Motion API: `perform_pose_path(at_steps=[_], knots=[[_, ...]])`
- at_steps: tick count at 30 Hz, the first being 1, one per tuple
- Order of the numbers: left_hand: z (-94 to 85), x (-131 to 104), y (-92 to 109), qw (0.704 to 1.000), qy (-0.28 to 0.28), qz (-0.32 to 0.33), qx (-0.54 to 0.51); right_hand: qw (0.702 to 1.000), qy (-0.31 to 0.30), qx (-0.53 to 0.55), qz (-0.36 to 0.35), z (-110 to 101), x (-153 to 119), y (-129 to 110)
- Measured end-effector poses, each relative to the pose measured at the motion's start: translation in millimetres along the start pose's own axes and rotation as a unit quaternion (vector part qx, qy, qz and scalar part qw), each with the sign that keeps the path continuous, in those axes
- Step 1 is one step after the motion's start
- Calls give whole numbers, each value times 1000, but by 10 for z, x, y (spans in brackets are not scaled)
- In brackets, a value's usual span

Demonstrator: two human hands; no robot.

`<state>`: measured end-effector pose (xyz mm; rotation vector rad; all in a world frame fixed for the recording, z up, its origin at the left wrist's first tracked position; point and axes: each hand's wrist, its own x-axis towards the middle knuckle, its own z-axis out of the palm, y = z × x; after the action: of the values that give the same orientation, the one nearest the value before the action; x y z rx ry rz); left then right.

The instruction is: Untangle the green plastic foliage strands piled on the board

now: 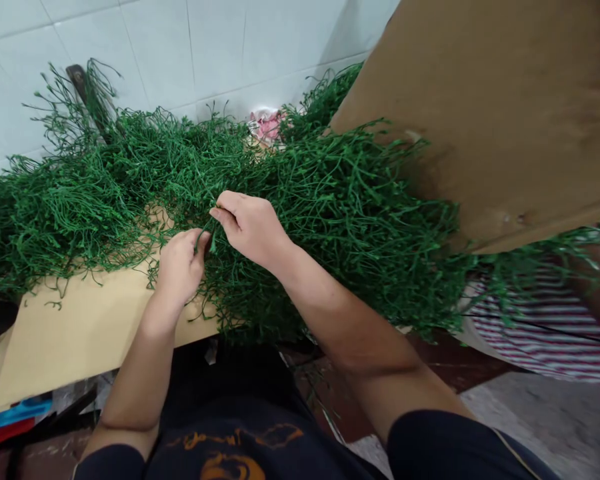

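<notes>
Thin, branching green sprigs [340,193], artificial-looking with small tips, lie in a thick heap across the table in the head view. My left hand [180,263] is closed at the near side of the heap, pinching a green stem [203,240]. Just above and to its right, my right hand [253,227] has thumb and forefinger pressed together at the sprigs. What sits between those fingertips is too small to make out for sure, though green strands run between the two hands.
Tan cardboard [80,327] covers the table's front left. A big brown cardboard panel [490,120] slants over the heap's right side. Against the tiled wall [145,53] are a dark upright stick [83,87] and a pink-and-white bundle [266,125]. Striped cloth [545,327] and a person's arm show at right.
</notes>
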<state>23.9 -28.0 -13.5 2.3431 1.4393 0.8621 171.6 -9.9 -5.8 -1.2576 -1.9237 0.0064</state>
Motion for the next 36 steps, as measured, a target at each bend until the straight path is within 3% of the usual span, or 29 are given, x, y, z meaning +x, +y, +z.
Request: perform_pose_path(at_steps=[4,8,11,14,16,19,23,28,30,33,36], knots=[[39,-81,-17,999,-38,5,-7,998,-12,17,56,44,35,-33],[41,-123,-31,998,-39,-18,-52,996,22,12,84,179,105,-75],[-21,-248,47,993,-56,-8,-103,992,84,9,91,210,207,170],[-83,-433,145,976,-165,47,-135,973,191,10,126,108,307,579],[-81,-489,150,968,-216,55,-119,970,219,16,100,20,332,717],[-17,-410,46,987,-145,8,-76,983,177,22,42,-61,300,550],[34,-241,-180,999,-21,12,-33,996,73,43,-9,-108,217,125],[-63,-196,-330,982,97,-39,-157,998,18,52,-26,-130,96,38],[-83,-180,-271,973,100,-28,-205,998,1,49,-42,-107,49,31],[-40,-130,-129,973,46,-10,-227,996,-22,47,-68,-60,-5,-30],[61,-82,-59,974,0,-37,-222,996,-18,44,-69,-16,-44,-101]])
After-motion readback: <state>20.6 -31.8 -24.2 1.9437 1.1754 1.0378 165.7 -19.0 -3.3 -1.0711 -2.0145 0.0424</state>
